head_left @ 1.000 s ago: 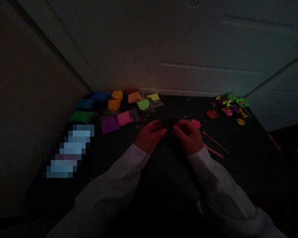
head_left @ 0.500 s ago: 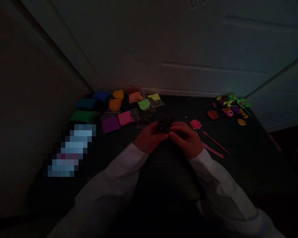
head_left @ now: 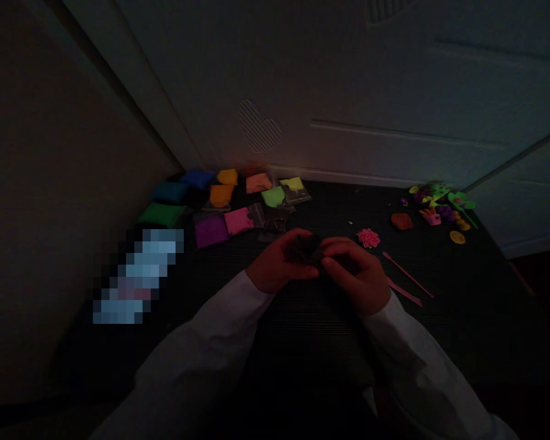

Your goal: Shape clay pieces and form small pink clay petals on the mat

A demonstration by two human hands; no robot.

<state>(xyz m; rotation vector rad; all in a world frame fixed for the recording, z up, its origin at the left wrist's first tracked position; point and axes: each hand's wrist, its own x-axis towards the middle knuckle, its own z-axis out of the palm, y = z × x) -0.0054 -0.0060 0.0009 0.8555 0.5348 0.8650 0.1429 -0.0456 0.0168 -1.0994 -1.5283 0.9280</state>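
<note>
A small dark piece [head_left: 308, 245] is held above the table [head_left: 302, 330], between the fingers of the two hands. The left hand [head_left: 277, 264] has its fingers narrowed around the piece's left side, the thumb lying along the near, lower side and the other fingers behind it. The right hand [head_left: 361, 278] brings its thumb and forefinger close together at the right edge of the piece, touching it there. Thin dark bits stick up from its top; its full shape is lost in the dim light and behind the fingers.

Beyond the left hand lies a clear bag with dark contents [head_left: 275, 223], and beside that a pink packet [head_left: 239, 221] and a purple packet [head_left: 211, 231]. Other packets in green, blue, orange and yellow spread along the back and left of the table. Just past the right hand is a pink flower [head_left: 369, 238], with a thin pink stick [head_left: 407, 275] and a flat pink tool [head_left: 406, 292] to its right. A reddish lump [head_left: 401, 221] sits farther back, near a cluster of colourful small figures [head_left: 444, 205].
</note>
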